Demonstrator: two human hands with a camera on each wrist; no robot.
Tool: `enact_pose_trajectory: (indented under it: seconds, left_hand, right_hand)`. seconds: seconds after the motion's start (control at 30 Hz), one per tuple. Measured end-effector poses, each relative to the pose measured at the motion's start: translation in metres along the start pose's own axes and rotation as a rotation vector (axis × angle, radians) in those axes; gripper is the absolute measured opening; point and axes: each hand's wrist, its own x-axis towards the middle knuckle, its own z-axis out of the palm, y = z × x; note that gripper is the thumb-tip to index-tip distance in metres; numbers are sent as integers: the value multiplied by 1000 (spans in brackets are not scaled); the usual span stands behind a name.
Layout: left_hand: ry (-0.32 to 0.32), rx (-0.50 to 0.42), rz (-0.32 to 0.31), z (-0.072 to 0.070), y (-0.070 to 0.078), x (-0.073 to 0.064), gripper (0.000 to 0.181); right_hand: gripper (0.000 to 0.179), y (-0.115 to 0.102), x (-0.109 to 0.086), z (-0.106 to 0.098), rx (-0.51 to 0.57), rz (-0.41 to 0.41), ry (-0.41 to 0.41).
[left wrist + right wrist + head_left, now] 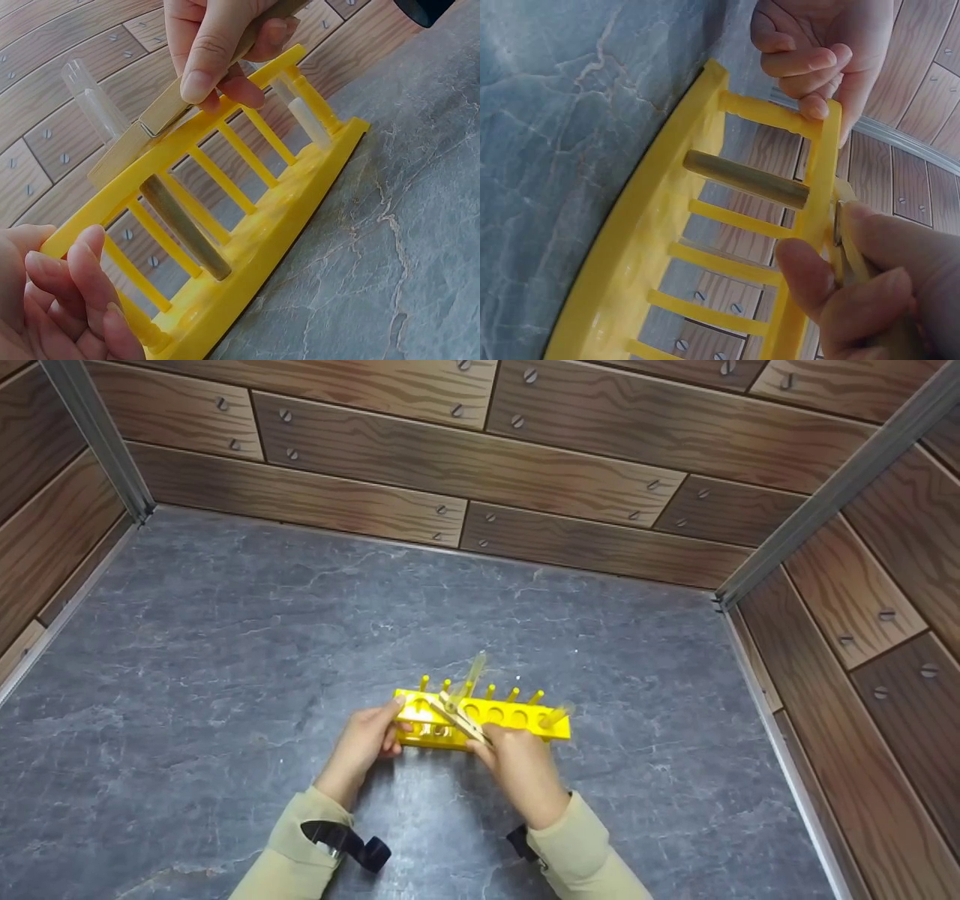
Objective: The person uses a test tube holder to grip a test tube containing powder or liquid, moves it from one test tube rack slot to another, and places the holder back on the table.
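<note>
A yellow test tube rack (561,731) stands before me on the grey surface. My left hand (367,739) grips its left end, thumb on the top plate and fingers curled below. My right hand (521,757) pinches a wooden test tube clamp (468,725) that lies slanting across the top plate. At the clamp's far end a clear test tube (94,105) rises above the rack. In line with it, below the plate, is an olive-brown tube section (187,229). Another clear tube (556,715) sits in the rack's right end, with a whitish lower part (307,121).
Upright yellow pegs (491,691) line the rack's far side. Wood-patterned walls (375,472) bound the grey marbled surface (262,622) at the back and both sides. Each wrist bears a black camera mount (367,851).
</note>
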Motion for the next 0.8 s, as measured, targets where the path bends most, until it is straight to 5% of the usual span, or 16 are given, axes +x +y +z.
enact_pose_trajectory:
  seconds: [0.43,0.6,0.8]
  left_hand:
    - [0,5,-1,-1,2,1,42]
    - [-27,20,1,0,15,-5,42]
    - [-19,16,-2,0,2,1,42]
  right_hand:
    - [24,0,-1,4,25,-6,21]
    - [22,0,1,3,27,-3,25]
    - [21,2,-1,2,23,6,11]
